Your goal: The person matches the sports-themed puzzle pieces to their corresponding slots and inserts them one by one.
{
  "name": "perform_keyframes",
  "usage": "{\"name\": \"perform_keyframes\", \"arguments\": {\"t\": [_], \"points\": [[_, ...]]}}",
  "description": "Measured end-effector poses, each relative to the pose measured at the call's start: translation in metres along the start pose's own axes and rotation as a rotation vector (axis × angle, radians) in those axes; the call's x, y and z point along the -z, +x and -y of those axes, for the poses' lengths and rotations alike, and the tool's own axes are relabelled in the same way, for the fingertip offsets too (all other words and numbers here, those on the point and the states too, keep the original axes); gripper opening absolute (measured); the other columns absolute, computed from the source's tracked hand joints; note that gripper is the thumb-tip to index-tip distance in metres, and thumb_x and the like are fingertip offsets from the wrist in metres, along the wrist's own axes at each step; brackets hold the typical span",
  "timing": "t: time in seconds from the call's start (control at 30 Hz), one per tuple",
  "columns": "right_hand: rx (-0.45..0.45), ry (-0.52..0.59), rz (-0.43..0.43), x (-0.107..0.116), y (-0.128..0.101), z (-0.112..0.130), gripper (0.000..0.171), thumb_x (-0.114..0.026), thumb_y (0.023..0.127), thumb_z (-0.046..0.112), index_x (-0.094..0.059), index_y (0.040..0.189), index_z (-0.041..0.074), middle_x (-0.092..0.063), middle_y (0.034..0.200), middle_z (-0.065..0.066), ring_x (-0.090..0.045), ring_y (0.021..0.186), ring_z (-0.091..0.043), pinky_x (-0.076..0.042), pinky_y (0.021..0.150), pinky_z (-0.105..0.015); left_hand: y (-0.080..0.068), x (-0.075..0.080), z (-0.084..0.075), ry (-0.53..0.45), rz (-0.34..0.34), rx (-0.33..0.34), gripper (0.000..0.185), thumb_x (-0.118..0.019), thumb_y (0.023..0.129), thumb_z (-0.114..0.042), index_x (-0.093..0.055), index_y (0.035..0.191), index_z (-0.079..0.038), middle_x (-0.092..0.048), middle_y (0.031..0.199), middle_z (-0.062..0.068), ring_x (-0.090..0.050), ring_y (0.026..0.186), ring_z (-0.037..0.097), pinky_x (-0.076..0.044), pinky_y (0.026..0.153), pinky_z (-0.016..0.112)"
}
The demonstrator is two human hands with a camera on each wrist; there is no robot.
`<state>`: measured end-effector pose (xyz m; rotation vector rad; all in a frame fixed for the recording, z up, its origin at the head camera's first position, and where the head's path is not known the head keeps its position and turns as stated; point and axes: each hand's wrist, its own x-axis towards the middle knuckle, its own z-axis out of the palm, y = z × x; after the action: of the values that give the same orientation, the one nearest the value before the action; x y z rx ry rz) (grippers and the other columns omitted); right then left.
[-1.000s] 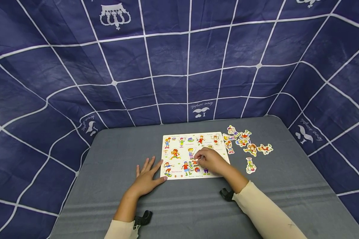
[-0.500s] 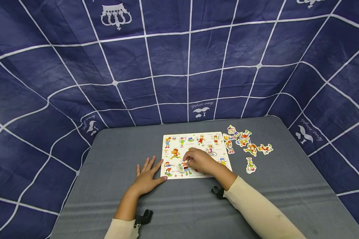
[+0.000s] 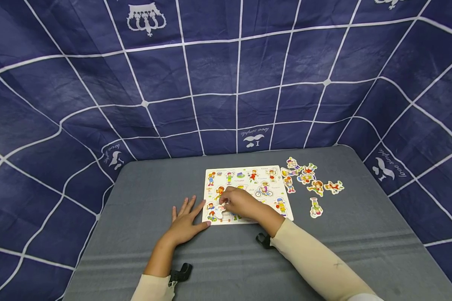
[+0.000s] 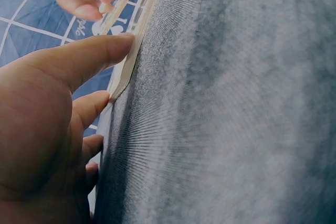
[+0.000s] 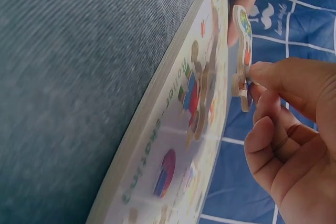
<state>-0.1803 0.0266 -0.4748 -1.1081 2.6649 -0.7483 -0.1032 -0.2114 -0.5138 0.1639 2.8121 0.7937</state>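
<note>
Seen from the head camera, the right hand (image 3: 238, 203) hovers over the near-left part of the puzzle board (image 3: 282, 177), its fingers curled round a small cut-out puzzle piece (image 3: 219, 213) that shows only as a pale sliver below the knuckles; the left hand (image 3: 184, 225) lies flat on the grey table (image 3: 135, 234), fingers straight, its thumb against the board's left edge; a scatter of loose pieces (image 3: 312, 180) lies on the table just right of the board; the hand covers the recess under it, so which slot the piece belongs to cannot be told.

From the left wrist camera, the left hand (image 4: 47, 129) has its thumb tip touching the thin board (image 4: 128, 64) edge; above it the right hand's fingertips (image 4: 86, 3) pinch the piece (image 4: 116, 10), tilted and clear of the board; everything here is close and partly cut off.

From the right wrist camera, the piece (image 5: 242, 45) stands nearly on edge, pinched at its lower end between thumb and forefinger of the right hand (image 5: 294, 145); it looks like thin plywood, so likely light, stiff and smooth-faced, best gripped by its edges or by a peg, though no peg can be made out; its printed face is blurred.
</note>
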Motion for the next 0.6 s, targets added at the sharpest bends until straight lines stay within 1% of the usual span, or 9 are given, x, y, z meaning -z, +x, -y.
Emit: {"name": "perform_keyframes", "arguments": {"t": [0.1, 0.17, 0.3, 0.47, 0.6], "points": [[0.012, -0.017, 0.006, -0.002, 0.005, 0.005, 0.012, -0.071, 0.093, 0.010, -0.075, 0.102, 0.015, -0.064, 0.099, 0.004, -0.057, 0.082, -0.008, -0.051, 0.077, -0.026, 0.000, 0.001, 0.000, 0.002, -0.001, -0.002, 0.080, -0.064, 0.091, -0.060, -0.034, 0.159, -0.030, -0.012, 0.171, 0.009, 0.000, 0.159, 0.036, 0.012, 0.119, 0.071], [0.015, -0.033, 0.016, -0.003, 0.008, 0.008, 0.012, -0.071, 0.093, 0.010, -0.075, 0.103, 0.015, -0.065, 0.100, 0.004, -0.060, 0.086, -0.008, -0.051, 0.079, -0.025, -0.001, 0.001, 0.000, 0.005, -0.002, -0.006, 0.080, -0.064, 0.091, -0.061, -0.034, 0.159, -0.031, -0.012, 0.171, 0.009, 0.000, 0.159, 0.037, 0.011, 0.119, 0.071], [0.025, -0.074, 0.040, -0.006, 0.011, 0.013, 0.011, -0.070, 0.094, 0.012, -0.075, 0.103, 0.016, -0.064, 0.100, 0.005, -0.061, 0.086, -0.008, -0.051, 0.079, -0.024, -0.001, 0.002, 0.000, 0.015, 0.001, -0.010, 0.080, -0.063, 0.092, -0.061, -0.033, 0.159, -0.031, -0.012, 0.172, 0.009, 0.000, 0.159, 0.037, 0.010, 0.119, 0.071], [0.037, -0.083, 0.055, -0.010, 0.016, 0.014, 0.012, -0.069, 0.094, 0.011, -0.074, 0.104, 0.016, -0.063, 0.097, 0.005, -0.056, 0.080, -0.007, -0.051, 0.077, -0.024, -0.003, 0.003, -0.001, 0.015, 0.001, -0.013, 0.079, -0.064, 0.092, -0.059, -0.034, 0.159, -0.030, -0.014, 0.171, 0.011, -0.002, 0.159, 0.038, 0.009, 0.119, 0.072], [0.039, -0.076, 0.060, -0.015, 0.019, 0.014, 0.012, -0.070, 0.093, 0.011, -0.075, 0.104, 0.015, -0.064, 0.098, 0.003, -0.058, 0.082, -0.008, -0.052, 0.078, -0.024, -0.003, 0.003, -0.001, 0.013, 0.003, -0.013, 0.079, -0.064, 0.092, -0.059, -0.034, 0.159, -0.030, -0.013, 0.171, 0.010, -0.001, 0.159, 0.037, 0.011, 0.119, 0.072]]}}
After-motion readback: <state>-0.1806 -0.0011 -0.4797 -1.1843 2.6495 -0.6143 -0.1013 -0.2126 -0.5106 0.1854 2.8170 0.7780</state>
